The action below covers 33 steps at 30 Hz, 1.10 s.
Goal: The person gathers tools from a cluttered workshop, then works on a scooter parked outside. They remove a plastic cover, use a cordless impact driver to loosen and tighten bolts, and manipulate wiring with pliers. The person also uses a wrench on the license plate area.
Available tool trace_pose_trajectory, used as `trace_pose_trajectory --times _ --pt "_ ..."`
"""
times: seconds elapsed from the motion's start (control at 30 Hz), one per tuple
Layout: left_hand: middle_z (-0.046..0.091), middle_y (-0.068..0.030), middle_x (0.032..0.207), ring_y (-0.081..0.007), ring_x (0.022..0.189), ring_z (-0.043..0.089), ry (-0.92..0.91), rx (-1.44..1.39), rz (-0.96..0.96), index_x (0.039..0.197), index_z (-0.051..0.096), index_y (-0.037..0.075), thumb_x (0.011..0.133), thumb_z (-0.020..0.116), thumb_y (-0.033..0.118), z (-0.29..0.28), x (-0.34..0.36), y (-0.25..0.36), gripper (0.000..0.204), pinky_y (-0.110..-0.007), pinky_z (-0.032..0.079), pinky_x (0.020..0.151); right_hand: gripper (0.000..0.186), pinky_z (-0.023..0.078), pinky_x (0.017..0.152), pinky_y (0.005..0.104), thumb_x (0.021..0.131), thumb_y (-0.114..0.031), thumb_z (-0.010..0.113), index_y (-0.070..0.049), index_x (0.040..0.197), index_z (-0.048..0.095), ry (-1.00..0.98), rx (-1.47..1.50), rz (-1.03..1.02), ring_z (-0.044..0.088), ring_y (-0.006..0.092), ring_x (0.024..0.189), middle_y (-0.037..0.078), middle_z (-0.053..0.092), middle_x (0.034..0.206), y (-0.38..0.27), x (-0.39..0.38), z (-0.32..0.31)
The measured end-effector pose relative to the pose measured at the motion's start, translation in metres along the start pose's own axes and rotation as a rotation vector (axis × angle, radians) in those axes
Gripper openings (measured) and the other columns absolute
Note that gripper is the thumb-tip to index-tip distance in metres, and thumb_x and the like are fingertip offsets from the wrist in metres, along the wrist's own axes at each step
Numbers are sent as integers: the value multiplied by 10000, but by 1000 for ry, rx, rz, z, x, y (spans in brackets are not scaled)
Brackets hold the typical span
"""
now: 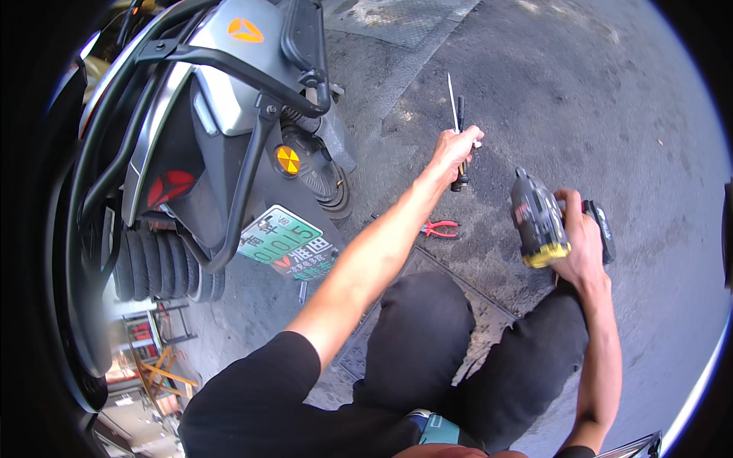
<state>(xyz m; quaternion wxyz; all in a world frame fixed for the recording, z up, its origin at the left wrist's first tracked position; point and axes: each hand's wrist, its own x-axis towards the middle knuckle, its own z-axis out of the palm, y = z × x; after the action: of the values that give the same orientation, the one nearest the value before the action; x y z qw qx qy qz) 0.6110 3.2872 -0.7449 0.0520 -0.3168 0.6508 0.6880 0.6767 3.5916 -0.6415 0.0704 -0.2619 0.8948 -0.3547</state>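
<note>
My left hand (456, 147) is closed around a screwdriver (452, 99) with a long bright shaft pointing away from me. A dark handle end (459, 184) sticks out below that fist, and a black rod-like piece (460, 111) shows beside the shaft; whether it belongs to a second tool I cannot tell. In my right hand (582, 243) is a black and yellow cordless drill (537, 220), gripped by its handle above my right knee. Its black battery pack (598, 231) shows on the far side of the hand. Red-handled pliers (440, 228) lie on the ground beyond my left forearm.
A grey scooter (221, 99) with black tube bars (229, 65) stands close on my left, its licence plate (279, 237) near my left arm. A black tyre (164, 263) shows below. Dark stained pavement (611, 99) spreads ahead and right. Shelving-like clutter (153, 359) is at lower left.
</note>
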Motion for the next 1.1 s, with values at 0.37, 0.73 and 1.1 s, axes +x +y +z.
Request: trace_pose_trajectory --times 0.37,0.73,1.1 --pt "709 -309 1289 -432 1244 684 432 746 -325 1178 761 -59 896 797 405 -31 116 -85 545 -474 564 1051 475 585 826 588 881 -100 760 110 1173 449 -357 -83 -37 715 546 964 398 707 971 88 258 169" --pt "685 -360 1205 -476 1186 678 753 470 -278 1372 481 -157 936 770 341 10 142 -124 722 -503 536 1062 553 527 961 565 816 -68 791 74 1265 501 -325 -272 -411 641 509 1095 326 656 1135 158 345 246" --pt "785 -149 1078 -300 1039 753 890 332 -599 1195 693 24 929 777 291 -41 -66 -226 386 -393 578 948 576 574 890 564 889 -242 844 63 1227 492 -610 -111 -334 666 518 1083 336 644 1177 153 263 282"
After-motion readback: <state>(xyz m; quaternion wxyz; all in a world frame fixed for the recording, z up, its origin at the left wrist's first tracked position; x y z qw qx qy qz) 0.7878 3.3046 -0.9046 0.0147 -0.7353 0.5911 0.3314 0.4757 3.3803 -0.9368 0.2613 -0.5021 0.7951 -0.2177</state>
